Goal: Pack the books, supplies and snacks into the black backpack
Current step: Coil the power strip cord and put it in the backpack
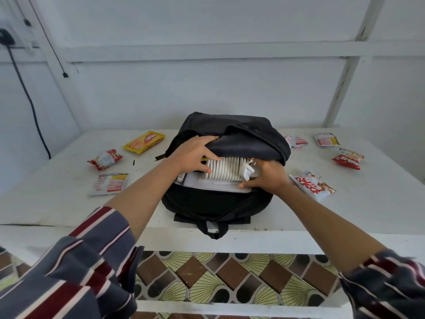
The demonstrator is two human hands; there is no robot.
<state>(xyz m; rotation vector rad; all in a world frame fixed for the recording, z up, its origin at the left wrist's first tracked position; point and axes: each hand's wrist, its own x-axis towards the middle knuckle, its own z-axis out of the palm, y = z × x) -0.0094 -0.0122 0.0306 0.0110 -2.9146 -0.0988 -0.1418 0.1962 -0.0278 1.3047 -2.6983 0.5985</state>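
The black backpack [230,203] lies on the white table [345,210] with its main pocket unzipped toward me. My left hand [195,155] grips the upper flap and lifts it. My right hand [266,176] holds a coiled white charger cable with its plug [226,169] in the opening, on top of white books or papers [218,184] inside. Snack packets lie around the bag: a yellow one [144,142], a red one [105,159] and a white-red one [108,184] on the left, a white-red one [312,184] at the right.
More snack packets [348,158] [327,139] [295,141] lie at the back right. A black cable [25,93] hangs down the left wall. White wooden wall beams stand behind the table. A patterned tiled floor [230,277] shows below the table edge.
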